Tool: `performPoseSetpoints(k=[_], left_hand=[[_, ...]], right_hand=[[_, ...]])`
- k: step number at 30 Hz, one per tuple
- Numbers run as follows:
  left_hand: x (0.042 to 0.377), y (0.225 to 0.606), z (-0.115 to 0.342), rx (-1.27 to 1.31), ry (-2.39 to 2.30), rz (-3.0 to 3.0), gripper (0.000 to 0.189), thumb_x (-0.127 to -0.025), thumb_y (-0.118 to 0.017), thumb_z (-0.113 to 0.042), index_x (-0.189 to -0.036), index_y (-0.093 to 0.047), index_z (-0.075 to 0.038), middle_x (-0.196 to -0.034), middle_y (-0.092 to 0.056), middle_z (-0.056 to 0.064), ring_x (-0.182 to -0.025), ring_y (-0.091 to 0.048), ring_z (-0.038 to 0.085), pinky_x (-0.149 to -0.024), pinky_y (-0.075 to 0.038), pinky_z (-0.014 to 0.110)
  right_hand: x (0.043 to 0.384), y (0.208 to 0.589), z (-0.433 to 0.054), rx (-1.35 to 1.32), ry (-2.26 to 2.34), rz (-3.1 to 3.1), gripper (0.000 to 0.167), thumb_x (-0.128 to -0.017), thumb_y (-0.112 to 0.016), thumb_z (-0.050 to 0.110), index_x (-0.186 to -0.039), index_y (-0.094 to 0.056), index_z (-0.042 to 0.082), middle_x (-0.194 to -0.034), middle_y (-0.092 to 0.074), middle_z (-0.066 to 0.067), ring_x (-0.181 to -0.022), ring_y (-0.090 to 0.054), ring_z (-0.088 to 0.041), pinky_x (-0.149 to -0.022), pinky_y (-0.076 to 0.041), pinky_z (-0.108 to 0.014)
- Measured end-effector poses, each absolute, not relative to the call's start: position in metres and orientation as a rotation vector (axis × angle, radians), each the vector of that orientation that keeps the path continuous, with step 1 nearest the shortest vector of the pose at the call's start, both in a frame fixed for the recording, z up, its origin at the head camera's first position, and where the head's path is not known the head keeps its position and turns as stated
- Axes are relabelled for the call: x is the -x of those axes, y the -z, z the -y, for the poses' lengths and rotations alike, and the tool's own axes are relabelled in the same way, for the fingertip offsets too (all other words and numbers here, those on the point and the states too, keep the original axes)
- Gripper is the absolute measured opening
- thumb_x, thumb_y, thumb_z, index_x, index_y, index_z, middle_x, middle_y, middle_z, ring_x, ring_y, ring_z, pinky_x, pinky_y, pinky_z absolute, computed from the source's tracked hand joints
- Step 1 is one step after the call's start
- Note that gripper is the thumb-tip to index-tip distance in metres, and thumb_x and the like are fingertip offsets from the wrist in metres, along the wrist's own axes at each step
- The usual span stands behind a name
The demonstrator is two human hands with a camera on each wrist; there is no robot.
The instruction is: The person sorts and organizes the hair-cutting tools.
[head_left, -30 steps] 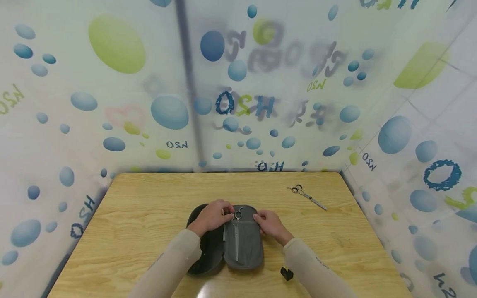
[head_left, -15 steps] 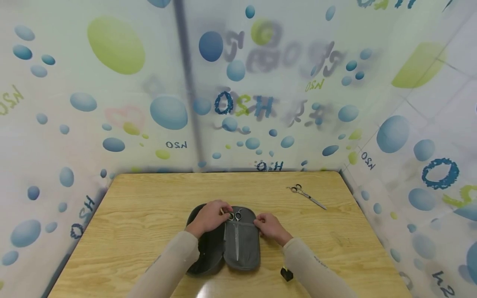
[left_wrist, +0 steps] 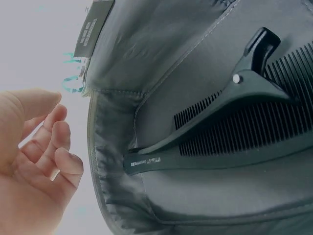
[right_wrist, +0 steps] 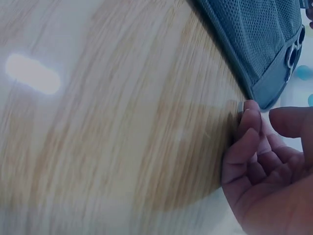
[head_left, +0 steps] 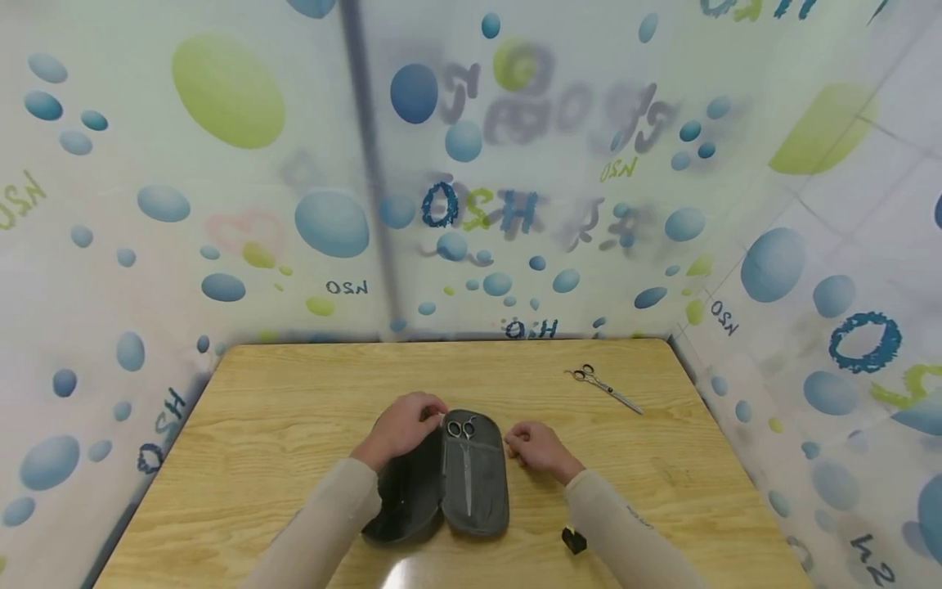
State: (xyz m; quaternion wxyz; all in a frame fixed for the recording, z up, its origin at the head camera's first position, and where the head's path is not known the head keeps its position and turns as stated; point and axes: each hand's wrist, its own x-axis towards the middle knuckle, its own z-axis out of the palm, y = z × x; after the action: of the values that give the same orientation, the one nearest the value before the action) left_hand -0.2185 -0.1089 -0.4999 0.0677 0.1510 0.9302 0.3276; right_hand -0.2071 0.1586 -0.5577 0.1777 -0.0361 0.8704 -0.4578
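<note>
Head view: a dark grey case (head_left: 489,499) lies unfolded on the bench (head_left: 294,388), between the fingers of both hands and toward the person from them. The left hand (head_left: 401,425) is by the case's far edge near the fold, fingers loosely bent, thumb close to the forefinger, holding nothing. The right hand (head_left: 543,448) has its fingers loosely curled around nothing, just beside the case's right half; whether they touch it I cannot tell. Scissors (head_left: 461,428) sit in that half's mesh pocket, left of the right fingers. From the left wrist, a comb (left_wrist: 210,159) and a hair clip (left_wrist: 244,88) lie inside the case, right of the left fingers. Another pair of scissors (head_left: 605,388) rests beyond the right fingers.
</note>
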Motion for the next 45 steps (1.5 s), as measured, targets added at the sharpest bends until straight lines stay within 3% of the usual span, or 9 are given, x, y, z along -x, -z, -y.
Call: performPoseSetpoints(k=[10,17,23,28,35,45], left_hand=[[0.217,0.502,0.121,-0.47,-1.052,-2.838,0.012,-0.093,-0.065,-0.011,-0.102,-0.073,-0.01,-0.099,-0.07,0.001,-0.088,-0.062,0.015,-0.086,-0.053,0.041],[0.213,0.507,0.132,-0.5,-1.058,-2.838,0.013,-0.093,-0.063,-0.011,-0.102,-0.072,-0.013,-0.102,-0.07,0.003,-0.09,-0.062,0.017,-0.083,-0.051,0.041],[0.208,0.508,0.138,-0.452,-1.112,-2.828,0.014,-0.094,-0.063,-0.01,-0.103,-0.073,-0.015,-0.103,-0.07,0.001,-0.089,-0.062,0.015,-0.081,-0.051,0.04],[0.206,0.509,0.139,-0.435,-1.139,-2.814,0.015,-0.094,-0.063,-0.01,-0.105,-0.072,-0.013,-0.102,-0.07,0.002,-0.085,-0.059,0.013,-0.078,-0.049,0.037],[0.203,0.507,0.138,-0.459,-1.162,-2.795,0.016,-0.094,-0.061,-0.009,-0.107,-0.071,-0.009,-0.103,-0.069,0.005,-0.086,-0.059,0.015,-0.078,-0.049,0.037],[0.201,0.505,0.135,-0.462,-1.173,-2.796,0.015,-0.093,-0.062,-0.007,-0.105,-0.072,-0.007,-0.102,-0.07,0.007,-0.084,-0.058,0.015,-0.076,-0.048,0.035]], right_hand=[[0.219,0.56,-0.191,0.121,1.134,-2.839,0.016,-0.097,-0.057,0.016,-0.099,-0.071,0.008,-0.084,-0.067,-0.001,-0.074,-0.055,-0.01,-0.07,-0.047,-0.03],[0.234,0.558,-0.233,0.022,1.041,-3.041,0.025,-0.096,-0.053,0.011,-0.114,-0.066,0.0,-0.105,-0.068,-0.016,-0.095,-0.063,-0.027,-0.085,-0.051,-0.045],[0.244,0.557,-0.263,-0.057,0.82,-3.135,0.043,-0.096,-0.05,0.015,-0.135,-0.053,-0.002,-0.132,-0.055,-0.028,-0.12,-0.05,-0.047,-0.098,-0.04,-0.062],[0.246,0.558,-0.277,-0.113,0.627,-3.14,0.052,-0.098,-0.048,0.022,-0.145,-0.041,0.0,-0.144,-0.041,-0.028,-0.133,-0.035,-0.05,-0.104,-0.026,-0.068],[0.249,0.572,-0.289,-0.095,0.523,-3.164,0.053,-0.098,-0.044,0.025,-0.146,-0.039,0.003,-0.147,-0.04,-0.026,-0.136,-0.033,-0.048,-0.105,-0.025,-0.068],[0.247,0.571,-0.292,-0.115,0.382,-3.2,0.05,-0.099,-0.05,0.024,-0.142,-0.045,-0.001,-0.139,-0.048,-0.026,-0.128,-0.041,-0.048,-0.103,-0.03,-0.066]])
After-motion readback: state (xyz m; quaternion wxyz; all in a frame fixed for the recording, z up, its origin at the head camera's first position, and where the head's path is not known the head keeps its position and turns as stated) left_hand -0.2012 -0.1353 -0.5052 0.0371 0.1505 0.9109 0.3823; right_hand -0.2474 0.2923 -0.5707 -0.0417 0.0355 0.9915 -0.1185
